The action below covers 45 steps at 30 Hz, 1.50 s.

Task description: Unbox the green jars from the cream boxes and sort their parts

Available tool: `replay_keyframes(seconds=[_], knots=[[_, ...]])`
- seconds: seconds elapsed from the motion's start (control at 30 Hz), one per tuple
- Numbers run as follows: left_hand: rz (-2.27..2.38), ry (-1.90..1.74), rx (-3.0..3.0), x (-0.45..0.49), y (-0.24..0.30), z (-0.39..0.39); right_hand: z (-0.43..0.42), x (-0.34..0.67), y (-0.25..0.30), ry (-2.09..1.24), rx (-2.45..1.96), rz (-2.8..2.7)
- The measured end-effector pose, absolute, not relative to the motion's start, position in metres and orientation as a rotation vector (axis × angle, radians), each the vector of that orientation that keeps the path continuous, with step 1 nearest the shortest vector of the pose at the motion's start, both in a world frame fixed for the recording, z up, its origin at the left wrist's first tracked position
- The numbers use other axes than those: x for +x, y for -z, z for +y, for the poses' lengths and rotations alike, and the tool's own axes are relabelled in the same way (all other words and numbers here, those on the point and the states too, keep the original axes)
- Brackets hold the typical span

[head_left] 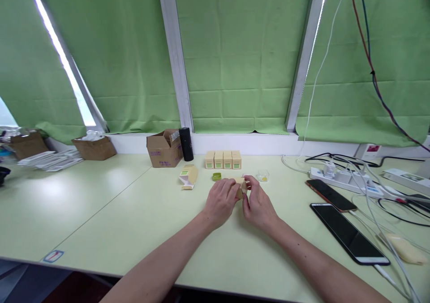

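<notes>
Between my hands is a small tan cardboard box point(239, 193), partly hidden by the fingers. My left hand point(221, 200) is wrapped round its left side. On the right side, my right hand point(260, 204) pinches an edge or flap of the box. Just beyond the hands lie a small green container point(217, 177) and a clear plastic cup point(263, 176) with something yellow in it. An opened tan carton point(189, 177) with a green label lies on its side to the left. Several matching small boxes point(223, 160) stand in a row behind.
At the back stand a brown cardboard box point(164, 151) and a black cylinder point(186, 144). To the right are two phones point(349, 231), a power strip point(344, 181), tangled cables and a cream-coloured object point(403, 248). Far left are papers point(50, 160) and another carton point(94, 147).
</notes>
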<state>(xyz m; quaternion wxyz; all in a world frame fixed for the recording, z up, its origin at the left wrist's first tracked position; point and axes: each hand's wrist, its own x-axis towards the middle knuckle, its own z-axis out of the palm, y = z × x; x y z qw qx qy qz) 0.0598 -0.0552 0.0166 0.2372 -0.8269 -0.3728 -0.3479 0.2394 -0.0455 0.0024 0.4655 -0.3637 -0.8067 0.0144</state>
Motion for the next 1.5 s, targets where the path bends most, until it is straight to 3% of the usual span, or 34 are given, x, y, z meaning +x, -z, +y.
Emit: replay_keyframes(seconds=[0.4, 0.7, 1.13, 1.5], knots=[[-1.164, 0.847, -2.391, 0.064, -0.016, -0.057, -0.039, 0.239, 0.004, -0.026, -0.952, -1.936], [-1.529, 0.927, -2.554, 0.055, -0.01, -0.053, -0.03, 0.247, -0.001, -0.266, -0.884, -1.763], [-1.555, 1.179, -2.718, 0.056, -0.012, -0.054, -0.019, 0.26, -0.014, 0.428, -0.564, -1.959], [-1.642, 1.243, -2.725, 0.054, -0.005, -0.049, -0.008, 0.268, -0.007, 0.362, -0.718, -2.011]])
